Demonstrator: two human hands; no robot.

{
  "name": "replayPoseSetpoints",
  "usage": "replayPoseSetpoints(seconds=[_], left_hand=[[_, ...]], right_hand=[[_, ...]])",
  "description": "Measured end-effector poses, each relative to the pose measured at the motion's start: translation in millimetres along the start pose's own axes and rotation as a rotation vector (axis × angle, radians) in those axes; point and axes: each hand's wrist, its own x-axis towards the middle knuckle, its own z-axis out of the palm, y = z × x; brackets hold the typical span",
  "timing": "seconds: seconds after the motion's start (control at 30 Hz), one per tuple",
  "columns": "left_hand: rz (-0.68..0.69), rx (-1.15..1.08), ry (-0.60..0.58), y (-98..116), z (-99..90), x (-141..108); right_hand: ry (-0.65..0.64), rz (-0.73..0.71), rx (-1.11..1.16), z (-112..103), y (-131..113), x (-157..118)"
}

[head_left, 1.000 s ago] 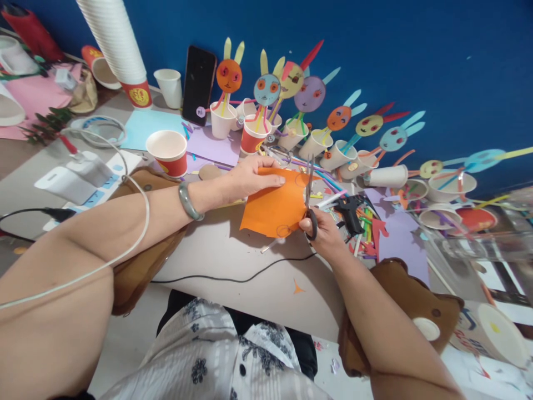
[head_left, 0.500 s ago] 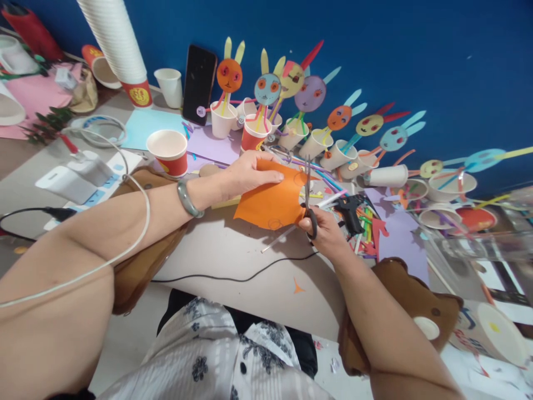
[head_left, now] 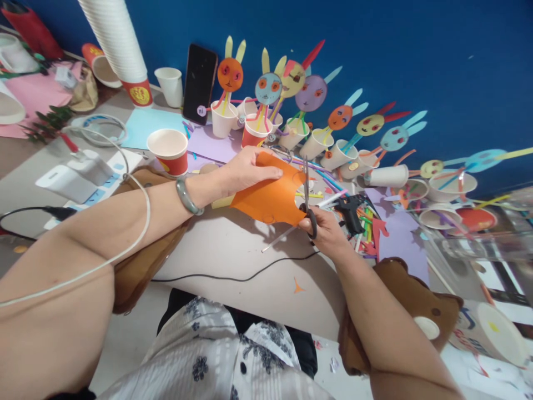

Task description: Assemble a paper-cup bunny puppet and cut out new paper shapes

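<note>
Between thumb and fingers, my left hand (head_left: pixel 250 169) pinches an orange sheet of paper (head_left: pixel 270 194) above the table. Small drawn circles mark the sheet near its right and lower edges, and its right edge has a curved cut-out. My right hand (head_left: pixel 327 229) grips the dark handles of a pair of scissors (head_left: pixel 307 191), whose blades point away from me, upright along the paper's right edge. The blades look nearly together. A small orange paper scrap (head_left: pixel 298 285) lies on the table below my hands.
Paper-faced rabbit figures in cups (head_left: pixel 295 133) line the blue wall. A black glue gun (head_left: pixel 352 214) lies right of my hand among coloured straws and scraps. A black cable (head_left: pixel 233 279) crosses the table; a white cord (head_left: pixel 144 222) passes over my left arm. A red cup (head_left: pixel 169 151) stands at left.
The orange sheet has shifted slightly left and up with my left hand, and its lower edge is tilted differently. The scissors have barely moved.
</note>
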Motion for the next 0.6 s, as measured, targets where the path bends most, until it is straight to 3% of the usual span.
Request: replayPoseSetpoints(seconds=[0.37,0.6], left_hand=[[0.025,0.044,0.01,0.5,-0.6,1.0],[0.028,0.082,0.012,1.6,-1.5,1.1]], right_hand=[[-0.014,-0.025,-0.001,-3.1,-0.9,2.5],[-0.069,0.042,-0.005,-12.1,5.0,4.8]])
